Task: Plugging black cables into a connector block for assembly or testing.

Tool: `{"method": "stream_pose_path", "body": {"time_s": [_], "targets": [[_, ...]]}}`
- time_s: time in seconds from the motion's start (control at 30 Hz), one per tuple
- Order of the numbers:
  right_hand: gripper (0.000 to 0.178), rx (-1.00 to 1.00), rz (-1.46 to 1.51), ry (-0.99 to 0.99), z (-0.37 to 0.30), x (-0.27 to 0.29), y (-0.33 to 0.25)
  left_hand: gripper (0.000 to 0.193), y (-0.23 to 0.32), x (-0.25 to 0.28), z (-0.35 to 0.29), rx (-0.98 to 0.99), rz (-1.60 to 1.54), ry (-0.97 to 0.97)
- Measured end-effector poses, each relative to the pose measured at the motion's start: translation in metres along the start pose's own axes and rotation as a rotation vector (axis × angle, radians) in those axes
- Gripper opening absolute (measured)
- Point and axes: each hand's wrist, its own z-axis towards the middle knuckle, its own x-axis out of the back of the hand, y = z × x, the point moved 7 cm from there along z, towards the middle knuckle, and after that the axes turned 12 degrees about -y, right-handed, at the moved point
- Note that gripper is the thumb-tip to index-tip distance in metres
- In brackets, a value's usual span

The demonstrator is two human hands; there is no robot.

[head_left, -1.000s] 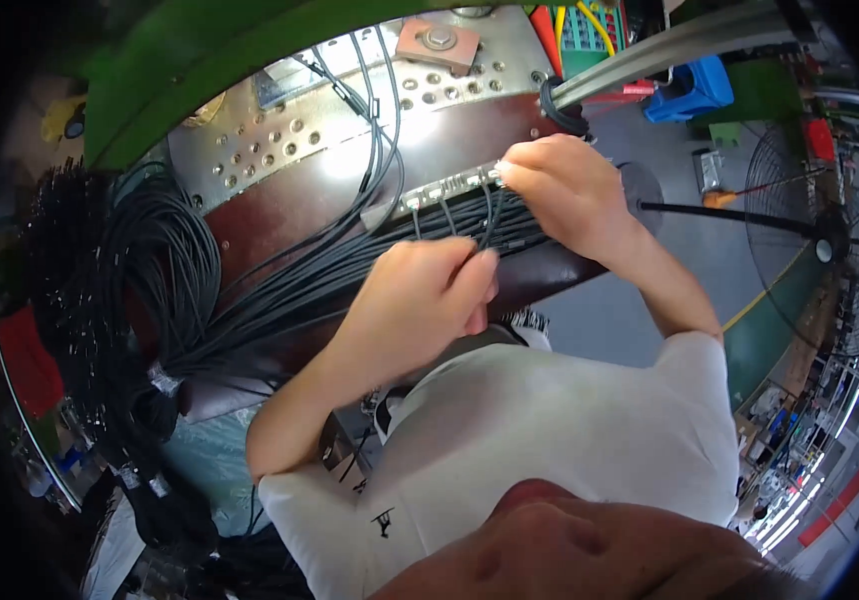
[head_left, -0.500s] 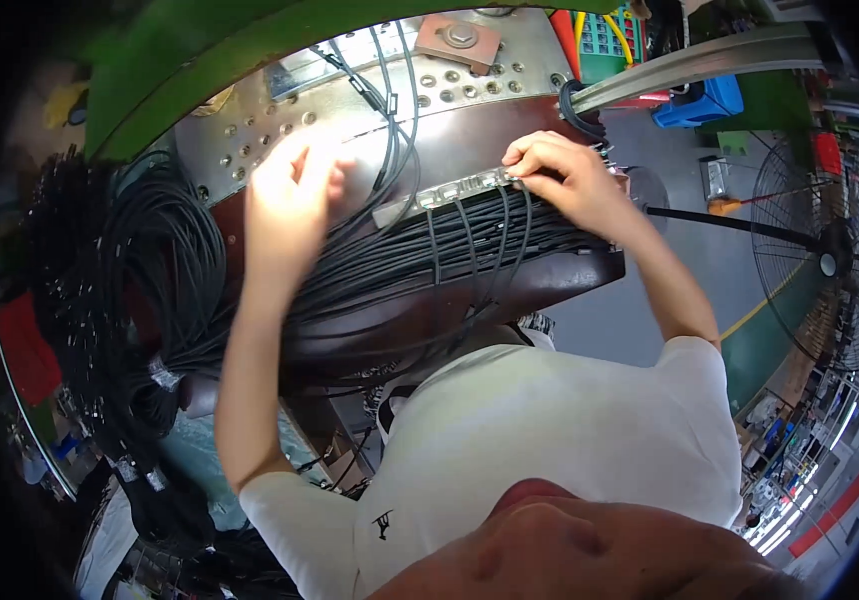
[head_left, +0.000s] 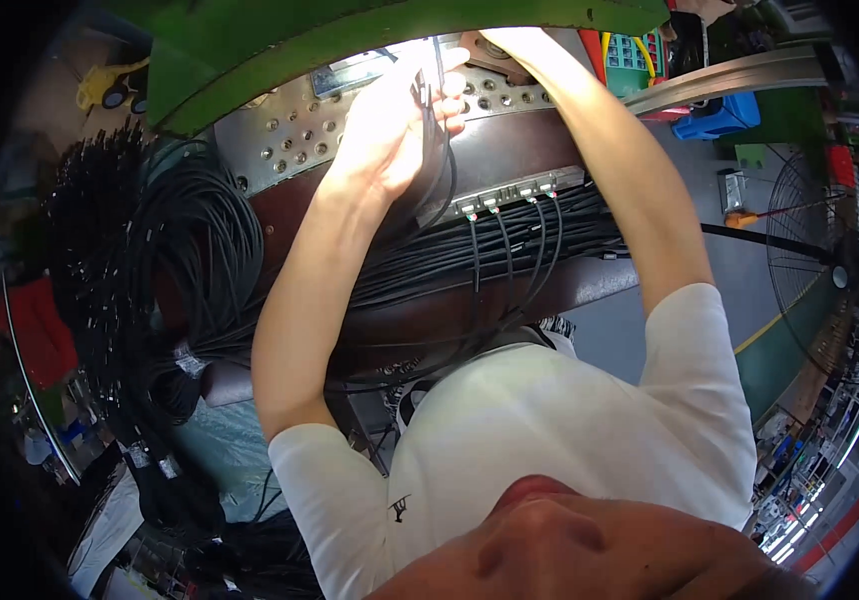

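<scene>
My left hand (head_left: 390, 125) is raised over the perforated metal plate, brightly lit. Its fingers curl loosely around several black cables (head_left: 448, 165) that hang down from the top. Reaching past the plate's far side, my right hand (head_left: 513, 42) is mostly hidden behind the green beam, so its fingers do not show. Below the hands, a narrow metal fixture strip (head_left: 510, 198) holds several cable ends side by side, with small coloured wires at their connectors. Their black leads loop down over a thick bundle of black cables (head_left: 400, 262).
A green beam (head_left: 390, 35) crosses above the hands. Coiled black cables (head_left: 195, 235) hang at the left. The perforated metal plate (head_left: 295, 145) bears a bolted block (head_left: 490, 55). A metal rail (head_left: 740, 75), a blue container (head_left: 718, 118) and a floor fan (head_left: 840, 270) are at the right.
My right hand has left the fixture strip and moved up behind the green beam. My left hand has moved right and up, onto the hanging cables. The view has shifted slightly.
</scene>
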Motion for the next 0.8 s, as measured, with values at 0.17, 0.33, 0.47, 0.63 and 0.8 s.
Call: {"method": "stream_pose_path", "body": {"time_s": [0.17,0.33,0.47,0.63,0.8], "targets": [[0.021,0.117,-0.007,0.091,0.004,-0.017,-0.004,0.033,-0.014,-0.041,-0.067,0.194,-0.056,0.063],[0.025,0.247,-0.146,-0.160,-0.007,-0.058,-0.017,0.028,-0.031,-0.026,-0.118,0.140,-0.192,-0.126],[0.028,0.165,-0.179,-0.241,-0.036,-0.044,0.008,0.032,0.079,0.000,-0.213,-0.397,-0.007,-0.001],[0.032,0.182,-0.171,-0.119,-0.061,-0.018,-0.033,0.056,0.201,0.098,-0.314,-0.536,0.842,1.049],[0.028,0.053,0.037,-0.417,-0.123,-0.025,-0.029,0.054,0.044,0.031,-0.178,0.241,0.865,0.176]]}}
